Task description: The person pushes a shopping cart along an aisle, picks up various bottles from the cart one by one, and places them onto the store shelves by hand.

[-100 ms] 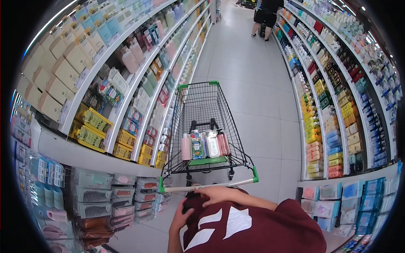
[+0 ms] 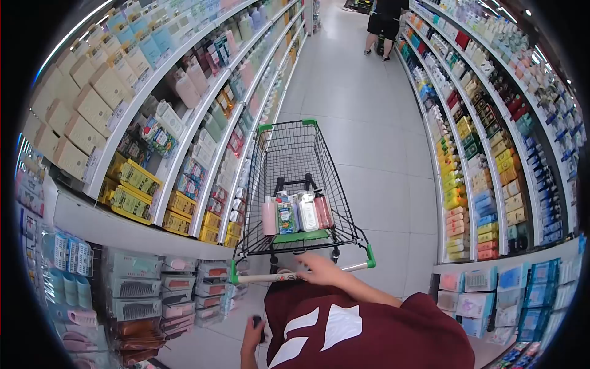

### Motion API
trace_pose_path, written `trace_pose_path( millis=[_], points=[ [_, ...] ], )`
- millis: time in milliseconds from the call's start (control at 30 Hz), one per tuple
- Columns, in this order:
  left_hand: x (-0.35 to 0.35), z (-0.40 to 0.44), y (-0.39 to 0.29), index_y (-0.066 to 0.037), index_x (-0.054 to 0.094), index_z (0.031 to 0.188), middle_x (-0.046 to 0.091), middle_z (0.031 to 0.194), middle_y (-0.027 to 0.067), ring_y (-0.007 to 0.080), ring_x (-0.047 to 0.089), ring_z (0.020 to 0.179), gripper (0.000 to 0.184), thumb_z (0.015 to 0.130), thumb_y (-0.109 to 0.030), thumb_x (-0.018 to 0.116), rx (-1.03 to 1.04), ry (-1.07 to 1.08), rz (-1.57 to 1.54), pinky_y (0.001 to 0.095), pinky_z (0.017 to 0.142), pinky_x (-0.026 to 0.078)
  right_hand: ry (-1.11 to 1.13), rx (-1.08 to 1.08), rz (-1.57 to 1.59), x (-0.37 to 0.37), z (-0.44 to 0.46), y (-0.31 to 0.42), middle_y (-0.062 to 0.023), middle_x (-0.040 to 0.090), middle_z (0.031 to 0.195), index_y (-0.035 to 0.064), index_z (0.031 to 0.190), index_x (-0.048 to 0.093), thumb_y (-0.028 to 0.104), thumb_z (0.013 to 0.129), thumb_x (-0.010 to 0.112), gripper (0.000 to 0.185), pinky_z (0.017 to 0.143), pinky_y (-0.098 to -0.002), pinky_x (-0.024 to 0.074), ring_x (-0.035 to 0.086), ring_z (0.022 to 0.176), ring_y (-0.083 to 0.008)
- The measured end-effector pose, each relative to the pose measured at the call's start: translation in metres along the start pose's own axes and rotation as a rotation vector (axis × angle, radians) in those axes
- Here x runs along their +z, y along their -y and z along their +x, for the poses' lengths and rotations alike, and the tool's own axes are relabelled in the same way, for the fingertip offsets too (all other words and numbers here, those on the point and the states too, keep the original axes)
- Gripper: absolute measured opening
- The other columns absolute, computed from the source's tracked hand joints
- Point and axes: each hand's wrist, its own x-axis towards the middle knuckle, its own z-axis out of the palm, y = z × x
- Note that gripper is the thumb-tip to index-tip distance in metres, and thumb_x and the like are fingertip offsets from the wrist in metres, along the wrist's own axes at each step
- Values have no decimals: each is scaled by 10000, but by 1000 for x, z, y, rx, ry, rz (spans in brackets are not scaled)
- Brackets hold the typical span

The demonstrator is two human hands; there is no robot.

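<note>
A wire shopping cart (image 2: 289, 147) with green corners stands in front of me. Low in its near end are a pink bottle (image 2: 269, 215), a blue-green patterned pack (image 2: 286, 218), a white pump bottle (image 2: 308, 212) and reddish-pink bottles (image 2: 323, 211). My right hand (image 2: 316, 269) is over the middle of the pale cart handle (image 2: 253, 278), its fingers stretched forward and apart; whether it touches the handle I cannot tell. Down by my left side, my left hand (image 2: 252, 335) is closed around a small black object (image 2: 262, 330), whose kind is unclear.
Shelves of bottles and boxes (image 2: 109, 86) line the left; more bottles stand on the right shelves (image 2: 482, 141). Packaged combs (image 2: 138, 288) hang at near left, packets (image 2: 479, 280) at near right. A person in black (image 2: 384, 27) stands farther along the tiled aisle (image 2: 369, 141).
My hands were close together at my waist. The right has moved forward to the handle; the left has dropped down and outward, with the black object showing in it.
</note>
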Motion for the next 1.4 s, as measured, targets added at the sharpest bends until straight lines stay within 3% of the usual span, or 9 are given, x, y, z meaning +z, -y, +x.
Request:
trace_pose_path(
  millis=[67, 133, 233, 533, 1167, 1400],
  points=[
    [-20, 54, 189, -75, 619, 1291, 691, 846, 154, 314, 679, 776, 425, 916, -271, 658, 363, 336, 498, 448, 749, 553, -259, -40, -229, -1, -1, -29, -158, 637, 1119, 38, 1199, 598, 232, 839, 728, 429, 908, -446, 504, 614, 1050, -349],
    [-4, 8, 146, -77, 621, 1287, 692, 847, 152, 315, 679, 776, 420, 915, -269, 656, 87, 200, 410, 449, 748, 553, -256, 77, -336, -10, 5, -56, -152, 607, 1121, 57, 1128, 609, 202, 815, 717, 361, 902, -466, 490, 582, 1082, -353],
    [8, -3, 104, -81, 625, 1282, 693, 848, 149, 315, 679, 776, 413, 913, -265, 655, 6, 116, 345, 449, 746, 553, -242, 95, -415, -4, 4, -98, -136, 629, 1093, 55, 1110, 629, 216, 831, 708, 332, 888, -457, 495, 590, 1050, -336],
    [18, -4, 48, -93, 636, 1267, 698, 850, 139, 317, 681, 777, 394, 907, -253, 650, 29, 45, 306, 452, 740, 552, -172, 96, -557, 18, -2, -139, -78, 642, 967, 107, 1027, 656, 247, 809, 687, 261, 847, -439, 436, 600, 998, -269],
    [17, 4, 23, -118, 659, 1234, 707, 855, 117, 320, 683, 779, 359, 894, -228, 639, 55, 54, 335, 456, 727, 551, -180, 99, -576, 15, -1, -134, -49, 658, 965, 121, 1011, 679, 258, 808, 680, 245, 845, -403, 430, 614, 995, -238],
    [16, 2, 23, -127, 668, 1223, 711, 857, 109, 321, 684, 780, 347, 889, -219, 635, 60, 53, 331, 458, 722, 550, -144, 122, -535, 14, -1, -132, -79, 652, 1004, 97, 1027, 668, 244, 801, 668, 269, 855, -410, 425, 607, 1030, -241]
  ],
)
